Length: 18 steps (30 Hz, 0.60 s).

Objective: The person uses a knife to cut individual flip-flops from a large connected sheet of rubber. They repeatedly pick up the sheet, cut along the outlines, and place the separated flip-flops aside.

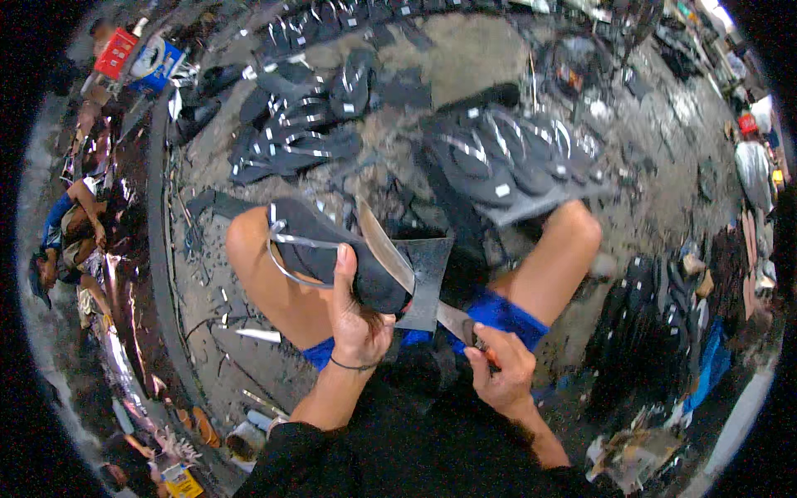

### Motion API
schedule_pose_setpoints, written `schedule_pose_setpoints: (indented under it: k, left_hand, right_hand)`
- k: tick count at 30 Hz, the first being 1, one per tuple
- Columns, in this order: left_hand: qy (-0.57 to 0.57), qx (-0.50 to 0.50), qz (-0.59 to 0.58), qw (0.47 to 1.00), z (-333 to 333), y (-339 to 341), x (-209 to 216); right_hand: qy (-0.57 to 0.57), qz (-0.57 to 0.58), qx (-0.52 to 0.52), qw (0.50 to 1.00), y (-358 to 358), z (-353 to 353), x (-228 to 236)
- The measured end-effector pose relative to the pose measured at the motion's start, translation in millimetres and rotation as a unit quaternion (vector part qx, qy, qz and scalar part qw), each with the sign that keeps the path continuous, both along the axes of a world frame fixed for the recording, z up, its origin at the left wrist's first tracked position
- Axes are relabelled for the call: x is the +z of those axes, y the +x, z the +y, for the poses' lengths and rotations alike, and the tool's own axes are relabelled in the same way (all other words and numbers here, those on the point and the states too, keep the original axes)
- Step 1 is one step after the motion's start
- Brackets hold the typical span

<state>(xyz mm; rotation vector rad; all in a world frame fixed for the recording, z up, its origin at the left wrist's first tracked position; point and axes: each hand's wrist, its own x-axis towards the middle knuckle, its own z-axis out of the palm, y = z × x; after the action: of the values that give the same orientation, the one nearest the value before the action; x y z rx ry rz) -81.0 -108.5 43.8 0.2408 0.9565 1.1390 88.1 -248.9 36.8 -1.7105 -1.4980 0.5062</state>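
Landmark: black rubber flip-flop with a shiny silver strap [315, 259]. It's up above our lap; our left hand [359, 329] is closed around it, thumb on top.

Labels: small white square stickers [501, 190] on the black flip-flops laid out in rows [515, 162] beyond and right of the landmark; print too small to make out. Red box with white lettering [116, 53] and blue-and-white box [155, 63] far off, beyond and left of it; we can't make out the words.

Our right hand [502, 369], right of the landmark, grips a steel-bladed knife with an orange handle [455, 319]. Dark grey flat rubber sheet [427, 270] sits just right of the landmark; we can't tell if the blade touches it. Curved tan strip [383, 247] runs along the landmark's right edge.

Surface: rough grey ground [481, 54] all around the landmark, littered with dark scraps. Co-worker in a blue sleeve [73, 224] sits far left of it.
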Motion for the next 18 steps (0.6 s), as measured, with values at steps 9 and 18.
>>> schedule_pose_setpoints:
  k: [9, 18]
  left_hand:
    - [-0.092, 0.064, 0.17, 0.979, -52.0, -47.9, -58.4]
    - [-0.036, -0.061, 0.193, 0.979, -70.3, -48.4, -29.5]
  right_hand:
    - [-0.193, 0.116, 0.054, 0.973, -13.2, 15.8, 38.1]
    - [-0.21, 0.252, 0.102, 0.939, -37.3, 57.8, 5.3]
